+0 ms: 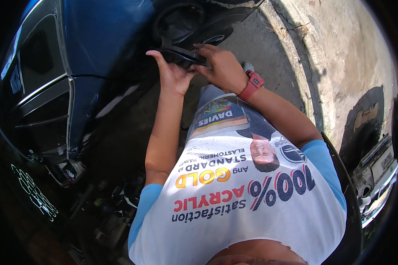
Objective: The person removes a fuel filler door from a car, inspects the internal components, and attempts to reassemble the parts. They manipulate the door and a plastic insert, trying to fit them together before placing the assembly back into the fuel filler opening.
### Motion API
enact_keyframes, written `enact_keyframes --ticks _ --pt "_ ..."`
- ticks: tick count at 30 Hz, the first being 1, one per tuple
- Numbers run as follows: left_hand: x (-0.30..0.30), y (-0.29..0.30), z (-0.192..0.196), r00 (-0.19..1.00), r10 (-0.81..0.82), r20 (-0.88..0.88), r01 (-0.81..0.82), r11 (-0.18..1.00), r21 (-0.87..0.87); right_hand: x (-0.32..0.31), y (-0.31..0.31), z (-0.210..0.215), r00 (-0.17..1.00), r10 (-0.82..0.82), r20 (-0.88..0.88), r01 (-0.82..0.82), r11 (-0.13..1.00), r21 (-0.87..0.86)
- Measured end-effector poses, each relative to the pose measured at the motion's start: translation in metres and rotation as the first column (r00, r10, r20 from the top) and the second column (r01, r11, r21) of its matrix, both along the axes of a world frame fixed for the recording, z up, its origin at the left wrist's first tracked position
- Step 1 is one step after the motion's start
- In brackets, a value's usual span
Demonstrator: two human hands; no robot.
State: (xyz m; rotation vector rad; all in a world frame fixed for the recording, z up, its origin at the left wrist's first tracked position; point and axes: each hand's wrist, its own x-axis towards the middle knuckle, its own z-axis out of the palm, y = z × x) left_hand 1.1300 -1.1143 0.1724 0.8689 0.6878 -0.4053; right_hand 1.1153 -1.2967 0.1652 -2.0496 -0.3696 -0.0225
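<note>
Between my two hands is a flat, glossy black object point(181, 55), tilted and seen nearly edge-on, so its kind is hard to make out. Under it lies my left hand point(174, 78), palm turned up and thumb stretched out to the left; its other fingers are partly hidden behind the object. My right hand point(225, 67) grips the object's right end, with fingers over the top and thumb near the left fingertips. A red watch point(252, 85) is on my right wrist.
A dark blue car point(95, 48) stands close on the left, its wheel point(181, 22) just beyond my hands. Sunlit concrete ground point(336, 48) spreads to the right. Another vehicle point(378, 172) shows at the right rim. Dark clutter lies in shade at lower left.
</note>
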Motion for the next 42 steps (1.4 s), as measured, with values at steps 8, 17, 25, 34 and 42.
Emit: enact_keyframes --ticks 8,17,25,34,42 --pt "-0.013 -0.001 -0.022 0.993 0.061 0.099 -0.052 0.994 -0.099 0.011 -0.008 -0.004 0.996 0.015 -0.090 -0.008 0.997 0.073" --pt "-0.008 -0.001 -0.042 0.996 0.039 0.077 -0.028 0.991 -0.130 0.014 0.005 -0.001 0.997 -0.077 -0.027 0.075 0.995 -0.061" --pt "0.004 0.004 -0.050 0.993 -0.048 0.111 0.058 0.995 -0.084 0.022 0.002 -0.010 0.995 -0.092 -0.033 0.091 0.995 -0.034" --pt "0.004 -0.001 -0.054 0.991 -0.016 0.129 0.024 0.998 -0.062 0.021 0.000 -0.011 0.995 -0.092 -0.047 0.091 0.995 -0.032" --pt "0.012 -0.008 -0.054 0.992 -0.020 0.125 0.026 0.999 -0.040 0.023 -0.005 -0.012 0.984 -0.129 -0.124 0.127 0.992 -0.030"
